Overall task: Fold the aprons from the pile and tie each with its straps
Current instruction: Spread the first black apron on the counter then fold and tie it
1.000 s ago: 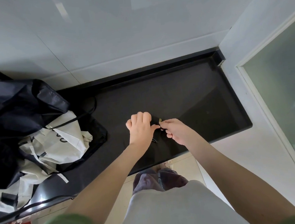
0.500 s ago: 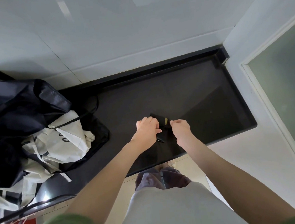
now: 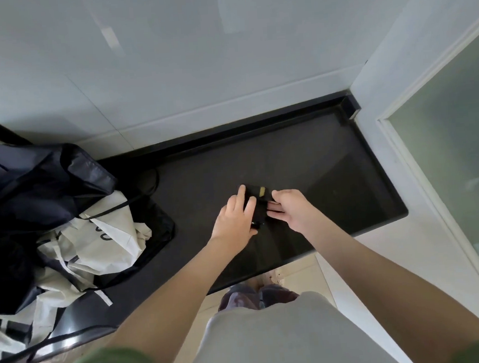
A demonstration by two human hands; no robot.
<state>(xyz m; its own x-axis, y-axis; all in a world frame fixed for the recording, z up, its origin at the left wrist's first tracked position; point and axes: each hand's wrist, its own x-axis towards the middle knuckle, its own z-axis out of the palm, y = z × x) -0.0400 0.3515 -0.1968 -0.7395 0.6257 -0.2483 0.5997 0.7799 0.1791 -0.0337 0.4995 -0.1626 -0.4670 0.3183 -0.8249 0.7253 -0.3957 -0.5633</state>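
Both hands are sitting on the folded apron [image 3: 256, 195], which is lying mid-tabletop [image 3: 316, 158], well apart from the pile [image 3: 93, 238] at the left.
Black-on-black: bundle edges and straps are blurring into the dark matte top, and the right hand's [image 3: 290, 209] fingertips are disappearing behind the bundle, so can't tell if it's pinching. Left hand [image 3: 233, 214] is lying flat on the bundle, fingers straight; 0.5 s ago they were curling over it, and the right was fisting. The bundle is showing as a compact fabric rectangle with a tan tag [image 3: 261, 191]. The pile is showing crumpled black and cream cloth with thin straps, and the frame edge is cutting it off.
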